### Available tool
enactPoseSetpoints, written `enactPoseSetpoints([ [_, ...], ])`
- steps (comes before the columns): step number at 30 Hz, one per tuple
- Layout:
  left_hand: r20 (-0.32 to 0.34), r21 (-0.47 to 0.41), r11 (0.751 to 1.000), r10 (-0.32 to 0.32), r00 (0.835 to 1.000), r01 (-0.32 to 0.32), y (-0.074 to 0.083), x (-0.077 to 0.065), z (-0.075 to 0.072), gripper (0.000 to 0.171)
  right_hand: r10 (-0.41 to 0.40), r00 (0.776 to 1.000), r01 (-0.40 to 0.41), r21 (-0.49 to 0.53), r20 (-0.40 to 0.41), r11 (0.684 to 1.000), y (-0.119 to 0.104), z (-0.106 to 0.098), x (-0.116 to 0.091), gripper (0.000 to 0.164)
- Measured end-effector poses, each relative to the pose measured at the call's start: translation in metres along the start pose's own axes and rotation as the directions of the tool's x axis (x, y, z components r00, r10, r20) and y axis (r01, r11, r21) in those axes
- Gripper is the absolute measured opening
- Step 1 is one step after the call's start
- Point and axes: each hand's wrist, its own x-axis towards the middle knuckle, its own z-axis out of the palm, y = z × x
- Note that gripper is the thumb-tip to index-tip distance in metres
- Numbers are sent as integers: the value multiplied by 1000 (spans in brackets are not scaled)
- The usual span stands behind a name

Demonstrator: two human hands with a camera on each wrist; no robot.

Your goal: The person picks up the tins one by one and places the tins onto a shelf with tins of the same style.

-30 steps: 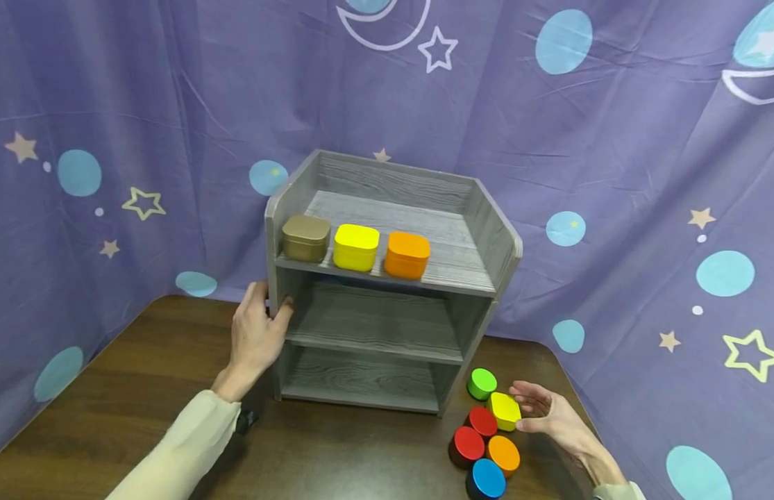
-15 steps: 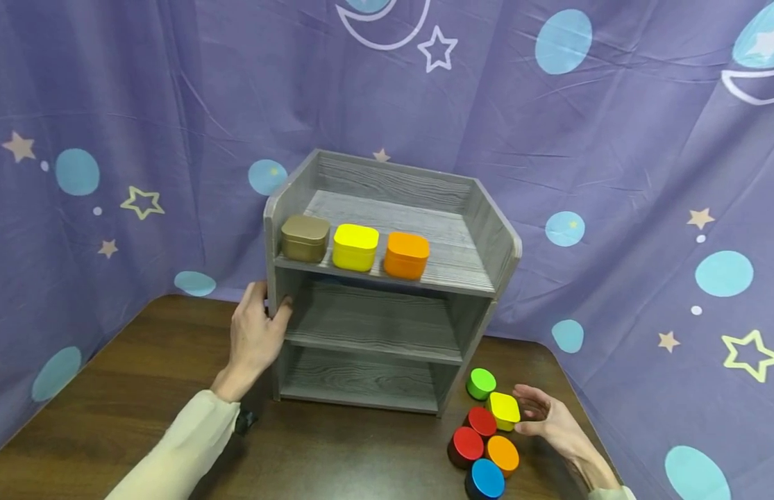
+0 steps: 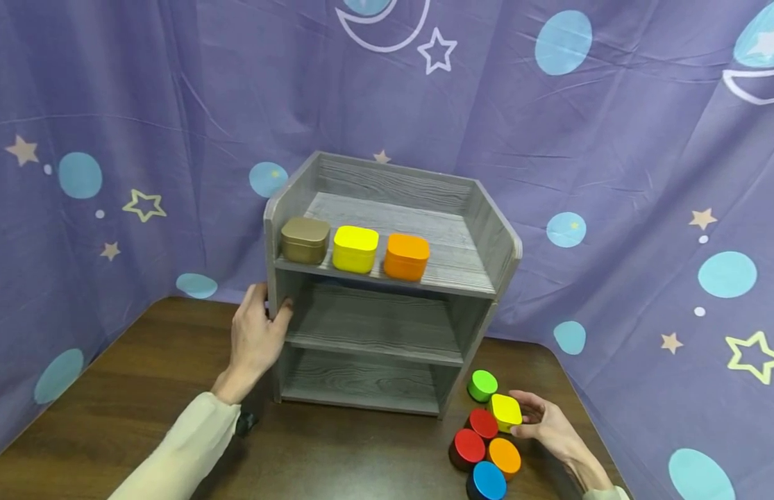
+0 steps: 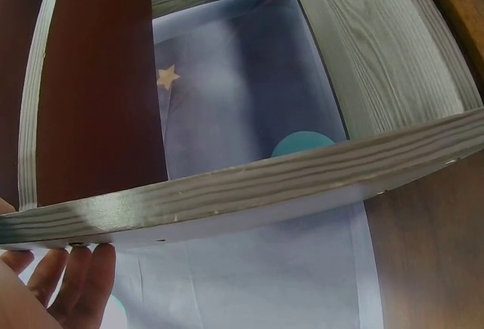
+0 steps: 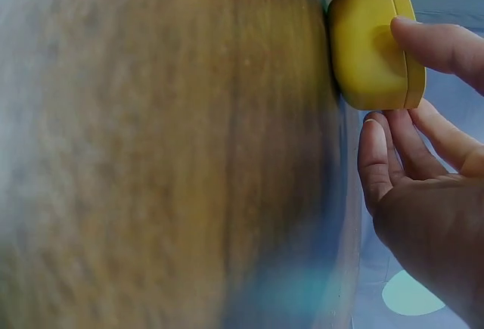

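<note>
My left hand [image 3: 257,335] grips the left side panel of a grey wooden shelf unit [image 3: 377,353], thumb on the inner side. In the left wrist view, the fingertips [image 4: 98,257] lie along the outside of that panel. At the right, my right hand [image 3: 552,429] holds a small yellow rounded-square box [image 3: 505,411] on the table between thumb and fingers. In the right wrist view, the thumb [image 5: 427,41] lies on one side of the yellow box [image 5: 367,49], with fingers at another side. A green round tin [image 3: 483,383] and a red tin [image 3: 482,422] stand beside it.
On the unit's top shelf, a gold box [image 3: 305,239], a yellow box [image 3: 355,248] and an orange box [image 3: 407,255] stand in a row. Another red tin [image 3: 468,446], an orange tin [image 3: 505,455] and a blue tin [image 3: 486,480] stand near my right hand. A patterned purple curtain [image 3: 624,208] hangs behind.
My right hand has drawn in slightly around the yellow box, its thumb now at the box's near side. My left hand keeps its hold on the shelf unit.
</note>
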Motion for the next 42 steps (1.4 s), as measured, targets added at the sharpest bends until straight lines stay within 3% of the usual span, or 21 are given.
enactPoseSetpoints([
  [34, 12, 12, 1000, -6, 1000, 6, -1, 1, 0, 22, 33, 999, -34, -5, -34, 999, -2, 8, -2, 76],
  [42, 5, -3, 1000, -3, 1000, 3, 2, 1, -2, 21, 32, 997, -31, 15, -67, 999, -27, -5, -12, 76],
])
